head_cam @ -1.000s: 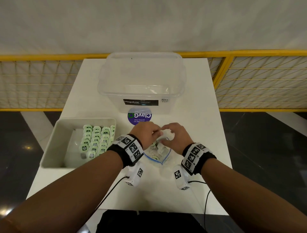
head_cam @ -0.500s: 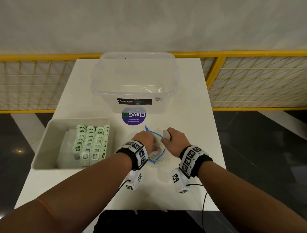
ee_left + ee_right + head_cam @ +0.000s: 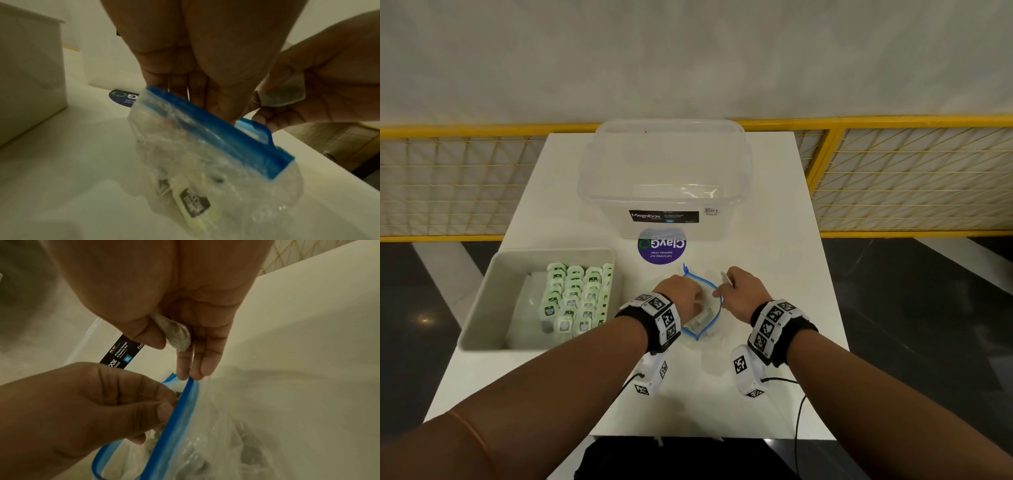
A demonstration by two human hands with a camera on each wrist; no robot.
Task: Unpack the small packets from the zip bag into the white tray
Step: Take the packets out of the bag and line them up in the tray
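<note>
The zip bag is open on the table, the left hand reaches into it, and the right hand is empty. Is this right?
One part is wrong. The right hand is not empty: the right wrist view shows a small packet pinched under its thumb. The zip bag is open on the table, and the left hand reaches in.

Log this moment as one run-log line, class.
left hand: reaching inside zip bag | right hand: pinching small packet, fingertips on bag rim | white tray: packets in rows

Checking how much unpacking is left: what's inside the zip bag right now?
The left hand reaches into the zip bag; at least one labelled packet shows through the plastic. Crumpled plastic and the hand hide how many remain.
</note>
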